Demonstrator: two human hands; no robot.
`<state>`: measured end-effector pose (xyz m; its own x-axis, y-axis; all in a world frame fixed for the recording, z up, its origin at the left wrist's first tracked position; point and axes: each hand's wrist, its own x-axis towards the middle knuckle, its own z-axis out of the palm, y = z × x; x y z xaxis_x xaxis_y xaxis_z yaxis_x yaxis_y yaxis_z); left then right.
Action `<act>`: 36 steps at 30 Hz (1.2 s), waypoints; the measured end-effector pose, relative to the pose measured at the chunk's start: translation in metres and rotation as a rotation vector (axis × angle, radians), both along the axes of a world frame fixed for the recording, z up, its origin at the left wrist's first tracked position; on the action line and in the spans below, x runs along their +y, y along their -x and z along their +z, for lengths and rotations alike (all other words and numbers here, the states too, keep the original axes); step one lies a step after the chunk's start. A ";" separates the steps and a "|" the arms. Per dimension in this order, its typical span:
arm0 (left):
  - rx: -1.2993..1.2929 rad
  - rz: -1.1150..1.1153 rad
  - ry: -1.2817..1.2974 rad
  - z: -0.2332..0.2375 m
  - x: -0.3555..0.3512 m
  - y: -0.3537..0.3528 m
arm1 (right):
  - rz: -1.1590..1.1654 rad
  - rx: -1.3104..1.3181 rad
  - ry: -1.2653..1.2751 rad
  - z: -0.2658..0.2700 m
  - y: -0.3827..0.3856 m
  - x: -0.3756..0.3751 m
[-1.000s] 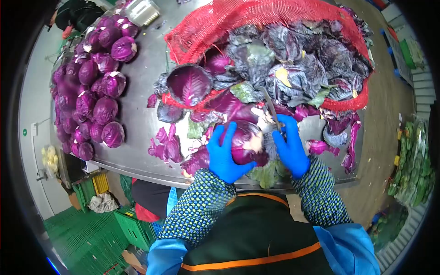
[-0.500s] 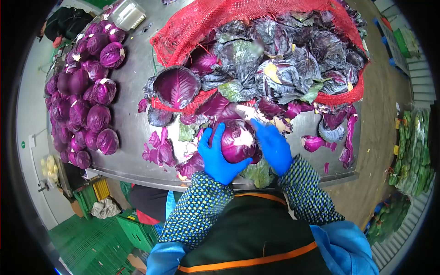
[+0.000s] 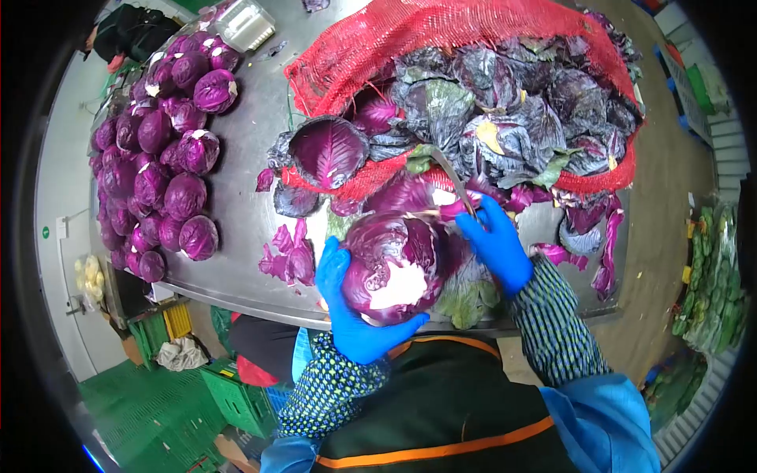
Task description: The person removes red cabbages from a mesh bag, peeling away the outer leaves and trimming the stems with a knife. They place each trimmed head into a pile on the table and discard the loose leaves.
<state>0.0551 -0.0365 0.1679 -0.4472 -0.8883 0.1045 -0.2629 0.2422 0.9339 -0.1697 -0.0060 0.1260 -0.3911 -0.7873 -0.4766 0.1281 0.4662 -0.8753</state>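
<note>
A red cabbage (image 3: 398, 248) with a pale cut patch facing me is held at the table's front edge. My left hand (image 3: 355, 311) wraps round its left and lower side. In my right hand (image 3: 498, 246), just right of the cabbage, is a knife (image 3: 451, 175); its thin curved blade points up and away, and its handle is hidden in the fingers. Loose purple leaf lies against the blade's lower end. Beyond my hands, a red mesh sack (image 3: 378, 55) lies open, with several untrimmed dark cabbages (image 3: 441, 110) in it.
Trimmed red cabbages (image 3: 185, 195) are piled on the left of the metal table (image 3: 244, 158). Torn leaves (image 3: 290, 256) lie about the work spot. A clear plastic tub (image 3: 246, 25) stands at the back left. Green crates (image 3: 236, 400) are on the floor; a person (image 3: 134, 31) is at the far left.
The cabbage has come closer and turned, so its pale cut patch faces me more. My right hand has moved right, off the cabbage, and the knife blade now shows. The view has shifted slightly.
</note>
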 end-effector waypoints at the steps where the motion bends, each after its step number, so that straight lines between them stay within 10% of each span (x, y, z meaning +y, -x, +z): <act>1: -0.081 0.053 0.138 0.005 -0.002 0.003 | -0.047 -0.175 0.079 0.027 -0.007 0.005; 10: -0.156 0.141 0.704 0.029 -0.004 0.021 | 0.347 0.091 0.095 0.101 -0.015 0.007; 16: -0.075 0.111 0.088 0.030 0.011 0.010 | 0.132 0.093 0.145 0.059 -0.007 0.013; 18: 0.543 0.156 -0.636 0.028 0.012 0.010 | 0.060 -0.055 0.080 0.056 0.001 0.012; 22: 0.982 0.191 -1.132 0.001 0.021 -0.003 | 0.091 -0.120 -0.021 0.057 0.012 0.013; 32: 1.274 0.189 -1.235 0.011 0.005 0.008 | -0.022 0.099 -0.088 0.028 0.043 0.032; 36: 0.911 0.139 -0.993 0.006 -0.005 0.003 | 0.116 -0.073 0.212 0.078 -0.007 0.009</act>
<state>0.0516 -0.0417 0.1737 -0.4651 -0.7931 -0.3932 0.5706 -0.6082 0.5518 -0.1631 0.0028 0.2044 -0.2628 -0.9105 -0.3193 0.1505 0.2882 -0.9457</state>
